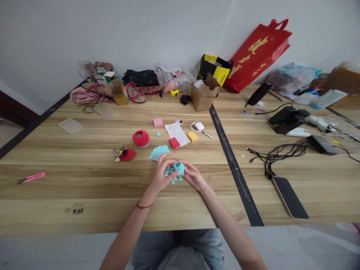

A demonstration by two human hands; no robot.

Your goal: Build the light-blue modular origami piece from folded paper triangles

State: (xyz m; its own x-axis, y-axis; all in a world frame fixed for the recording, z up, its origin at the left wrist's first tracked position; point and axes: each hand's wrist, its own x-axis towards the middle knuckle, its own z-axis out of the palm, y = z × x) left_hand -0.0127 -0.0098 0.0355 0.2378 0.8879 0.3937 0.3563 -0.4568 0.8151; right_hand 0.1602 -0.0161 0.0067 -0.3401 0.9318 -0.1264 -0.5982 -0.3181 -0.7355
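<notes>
Between my two hands is a small light-blue piece of folded modular origami (179, 168), ribbed like a short ring. My left hand (162, 174) curls round its left side, thumb across the front. From the right, my right hand (194, 175) presses its fingers against it. Loose blue folded paper triangles (176, 180) lie on the table under the hands. Just beyond the left fingers is a stack of light-blue paper (159, 152). A round red origami bowl (141, 138) with a blue base sits farther left.
Nearby are red notes (174, 143), a yellow pad (192, 136), a pink pad (158, 122), a written sheet (182, 135) and scissors (206, 133). A pink-handled cutter (32, 177) lies far left. Cables (277, 153) and a power bank (290, 197) are right; bags and boxes line the wall.
</notes>
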